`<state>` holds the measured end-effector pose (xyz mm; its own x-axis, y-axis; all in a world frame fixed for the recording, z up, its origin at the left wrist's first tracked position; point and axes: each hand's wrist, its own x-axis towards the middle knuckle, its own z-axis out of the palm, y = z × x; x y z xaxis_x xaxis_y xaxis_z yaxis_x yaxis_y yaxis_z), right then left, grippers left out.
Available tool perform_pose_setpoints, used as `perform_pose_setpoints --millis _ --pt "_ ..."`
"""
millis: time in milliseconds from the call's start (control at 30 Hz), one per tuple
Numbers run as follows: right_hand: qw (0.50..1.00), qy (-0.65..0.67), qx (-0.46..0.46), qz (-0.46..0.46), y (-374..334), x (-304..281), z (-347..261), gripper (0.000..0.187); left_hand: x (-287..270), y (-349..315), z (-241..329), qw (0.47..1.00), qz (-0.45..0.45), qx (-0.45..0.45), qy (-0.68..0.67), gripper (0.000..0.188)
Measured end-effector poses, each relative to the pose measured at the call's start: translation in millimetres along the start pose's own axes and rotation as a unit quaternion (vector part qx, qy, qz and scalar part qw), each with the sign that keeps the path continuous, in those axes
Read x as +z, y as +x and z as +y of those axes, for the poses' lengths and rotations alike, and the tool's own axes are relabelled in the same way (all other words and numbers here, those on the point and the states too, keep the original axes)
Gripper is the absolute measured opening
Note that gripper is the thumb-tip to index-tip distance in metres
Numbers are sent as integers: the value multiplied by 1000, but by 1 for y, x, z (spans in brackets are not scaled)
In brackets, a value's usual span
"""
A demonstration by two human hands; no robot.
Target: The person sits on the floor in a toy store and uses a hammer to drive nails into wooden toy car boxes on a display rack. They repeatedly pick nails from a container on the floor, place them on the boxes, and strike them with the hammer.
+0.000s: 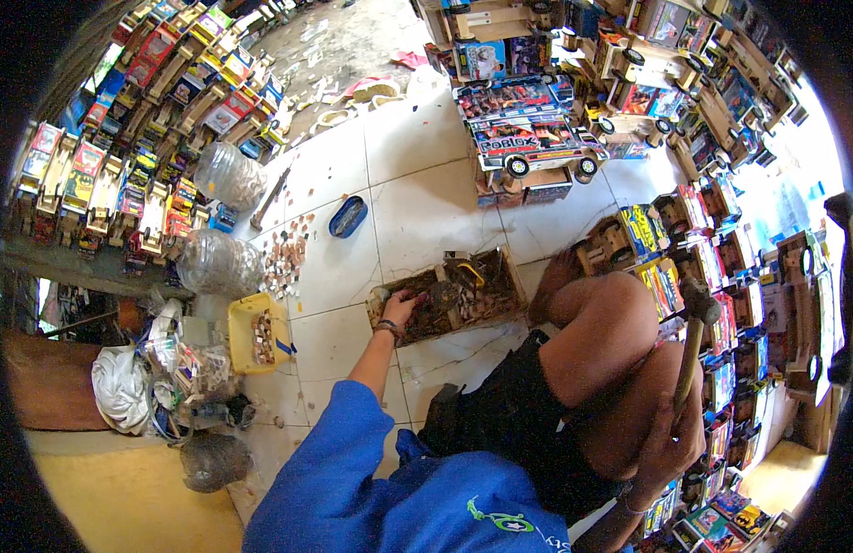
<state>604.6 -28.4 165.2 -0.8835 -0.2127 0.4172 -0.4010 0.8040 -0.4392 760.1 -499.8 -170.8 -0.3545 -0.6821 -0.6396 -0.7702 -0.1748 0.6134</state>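
My left hand reaches into the left compartment of a wooden box on the tiled floor. Its fingers are bent together among small dark bits, and whatever is between the tips is too small to make out. In the box's other compartment lie a yellow-handled tool and loose small pieces. At the right, by my bent knee, my right hand is closed round the wooden handle of a hammer. The hammer points upward, its metal head above the fist.
Wooden toy trucks are stacked along the right, with one larger toy truck ahead. More toy trucks fill the left. A blue oval container, scattered small pieces, a yellow tub and clear plastic jars stand left.
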Motion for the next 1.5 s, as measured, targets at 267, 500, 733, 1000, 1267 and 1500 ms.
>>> perform_pose_setpoints --millis 267,500,733,1000,1267,1500 --pt "998 59 -11 14 3 4 0 39 -50 -47 31 952 -162 45 -255 29" --pt "999 38 9 2 2 2 -1 37 -64 -85 97 940 -189 76 -272 34" --pt "990 115 -74 24 7 -3 -4 42 -18 -144 243 910 -304 208 -192 36" --pt "961 236 12 147 -19 -15 25 42 150 -273 420 762 -552 332 -74 32" --pt "890 278 331 143 -83 -42 75 40 382 -365 440 608 -651 393 229 32" --pt "839 221 457 197 -121 -51 110 38 536 -380 391 521 -628 451 361 33"
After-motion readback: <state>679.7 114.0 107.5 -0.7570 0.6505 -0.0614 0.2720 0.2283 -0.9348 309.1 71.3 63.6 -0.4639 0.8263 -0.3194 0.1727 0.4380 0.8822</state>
